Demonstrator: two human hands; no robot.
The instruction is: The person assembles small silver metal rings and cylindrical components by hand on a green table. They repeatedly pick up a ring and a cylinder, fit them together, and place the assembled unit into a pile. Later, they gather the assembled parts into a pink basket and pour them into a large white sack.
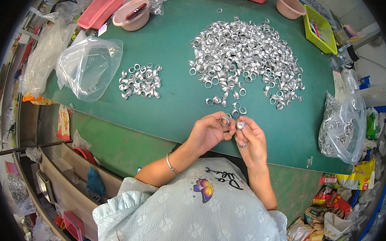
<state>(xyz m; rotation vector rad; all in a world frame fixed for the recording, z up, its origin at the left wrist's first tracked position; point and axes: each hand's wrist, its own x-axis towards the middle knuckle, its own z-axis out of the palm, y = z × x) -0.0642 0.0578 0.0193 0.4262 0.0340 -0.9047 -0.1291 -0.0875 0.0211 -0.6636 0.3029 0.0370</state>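
Close together at the near edge of the green table, both my hands hold silver metal rings. My left hand (210,131) pinches a ring (224,121) between thumb and fingers. In the fingertips of my right hand (252,143) is another ring (240,124), and one more shows lower by its curled fingers. Just beyond my fingertips lie a few loose rings (236,111). A large heap of the same rings (246,48) spreads over the table farther off. To the left sits a smaller pile of rings (141,81).
A clear plastic bag (90,68) lies on the table's left side; a bag filled with rings (340,125) stands at the right edge. Along the back are a pink tray (103,5), a pink bowl (130,21), another bowl (291,6) and a yellow-green basket (318,31).
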